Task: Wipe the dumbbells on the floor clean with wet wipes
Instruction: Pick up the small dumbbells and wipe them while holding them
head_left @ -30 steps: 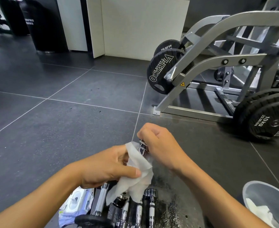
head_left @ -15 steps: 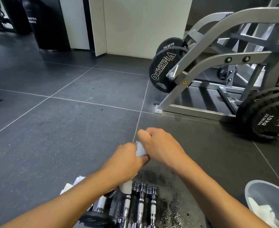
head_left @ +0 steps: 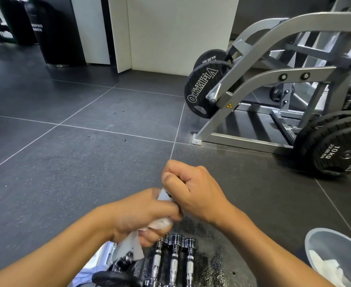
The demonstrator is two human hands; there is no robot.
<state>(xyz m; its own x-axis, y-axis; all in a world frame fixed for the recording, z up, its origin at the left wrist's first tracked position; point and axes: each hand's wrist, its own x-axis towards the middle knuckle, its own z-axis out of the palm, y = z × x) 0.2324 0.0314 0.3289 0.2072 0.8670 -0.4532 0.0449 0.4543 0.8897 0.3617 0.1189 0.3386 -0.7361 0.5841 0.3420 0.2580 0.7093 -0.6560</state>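
My right hand (head_left: 193, 191) grips the end of a chrome dumbbell that is held up above the floor and is almost wholly hidden by both hands. My left hand (head_left: 143, 216) is curled round a white wet wipe (head_left: 160, 222) wrapped on that dumbbell's handle; a tail of the wipe hangs below the fist. Beneath the hands, three chrome dumbbells (head_left: 174, 257) lie side by side on the dark floor, with a black-ended one (head_left: 114, 278) at the bottom edge.
A wet wipe pack (head_left: 100, 259) lies on the floor under my left forearm. A grey bin (head_left: 323, 243) holding used wipes stands at the bottom right. A silver weight machine (head_left: 253, 79) loaded with black plates (head_left: 203, 88) fills the right side.
My left hand has closed the wipe round the dumbbell handle and slid it back from the far end toward me. The right hand has kept its grip on the far end.
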